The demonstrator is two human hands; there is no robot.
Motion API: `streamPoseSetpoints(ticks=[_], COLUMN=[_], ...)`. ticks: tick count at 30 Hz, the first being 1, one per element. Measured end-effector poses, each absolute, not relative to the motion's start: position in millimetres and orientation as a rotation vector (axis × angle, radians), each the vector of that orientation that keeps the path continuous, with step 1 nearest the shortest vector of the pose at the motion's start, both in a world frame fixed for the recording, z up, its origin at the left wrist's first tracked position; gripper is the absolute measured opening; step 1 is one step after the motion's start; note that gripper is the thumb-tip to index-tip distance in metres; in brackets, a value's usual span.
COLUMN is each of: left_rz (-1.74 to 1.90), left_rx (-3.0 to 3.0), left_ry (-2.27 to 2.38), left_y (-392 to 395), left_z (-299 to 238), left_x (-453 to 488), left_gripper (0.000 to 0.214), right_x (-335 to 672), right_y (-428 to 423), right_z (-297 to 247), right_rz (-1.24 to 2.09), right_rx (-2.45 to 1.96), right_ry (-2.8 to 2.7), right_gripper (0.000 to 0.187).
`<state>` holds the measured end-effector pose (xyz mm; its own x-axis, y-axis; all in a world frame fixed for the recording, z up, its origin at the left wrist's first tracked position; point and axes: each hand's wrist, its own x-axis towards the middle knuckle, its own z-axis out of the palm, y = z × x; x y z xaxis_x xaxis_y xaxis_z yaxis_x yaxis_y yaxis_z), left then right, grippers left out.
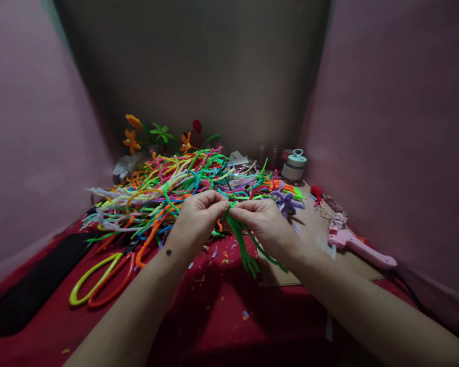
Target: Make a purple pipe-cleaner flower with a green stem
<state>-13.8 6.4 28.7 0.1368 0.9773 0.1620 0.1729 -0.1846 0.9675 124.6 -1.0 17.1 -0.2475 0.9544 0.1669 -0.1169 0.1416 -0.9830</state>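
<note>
Pinching | left grip, right grip closed thumb-to-finger on green fuzzy stems | top between both, lengths hanging below

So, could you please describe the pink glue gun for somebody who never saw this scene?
On the red cloth, find the brown cardboard right of the right hand. The glue gun lies towards the cardboard's right side; its smooth pink handle sets it apart from the fuzzy red piece behind it.

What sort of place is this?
Probably a small craft corner, judging by the heap of colourful fuzzy stems, the purple fuzzy flower and what looks like a pink glue gun.
</note>
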Motion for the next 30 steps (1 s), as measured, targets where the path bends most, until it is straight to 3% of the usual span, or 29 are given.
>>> streamPoseSetpoints(ticks=[13,18,25,30], left_rz=[1.38,1.467,1.025,1.158], left_rx=[1.783,1.757,1.275,1.546], left_ry=[1.467,1.446,0.902,1.21], left_y=[12,16,16,15], left_z=[17,15,28,24], left_x=[-10,-11,-21,-18], left_gripper=[0.014,0.014,0.019,0.028], right_x=[123,124,127,128], right_y=[-2,-3,-2,-2], right_z=[3,5,6,8], right_rz=[1.974,1.998,2.048,2.043], right_rx=[-0.868,-0.912,-0.912,-0.865], right_ry=[-1.044,-1.043,-1.105,-1.114], right_gripper=[0.007,0.006,0.012,0.013])
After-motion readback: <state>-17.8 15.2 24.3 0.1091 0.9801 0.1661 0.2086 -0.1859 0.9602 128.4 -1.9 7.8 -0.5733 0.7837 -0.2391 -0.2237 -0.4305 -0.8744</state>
